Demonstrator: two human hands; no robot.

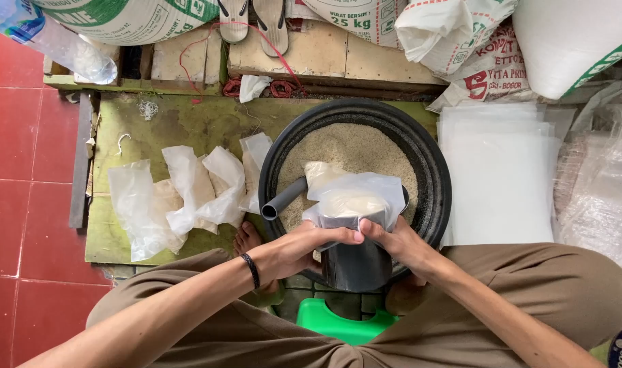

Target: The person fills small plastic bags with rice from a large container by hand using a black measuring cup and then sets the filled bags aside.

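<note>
Both hands work at the mouth of a grey tube (355, 262) standing upright at the near rim of the black basin (433, 170) of rice. The left hand (304, 245) and right hand (399, 242) each pinch the clear bag (355, 197) against the tube's rim — probably so it stays stretched open. The bag looks thin, crumpled and cloudy, with some rice inside.

Thin glossy plastic bag (355, 194), matt grey pipe (283, 198)
</note>
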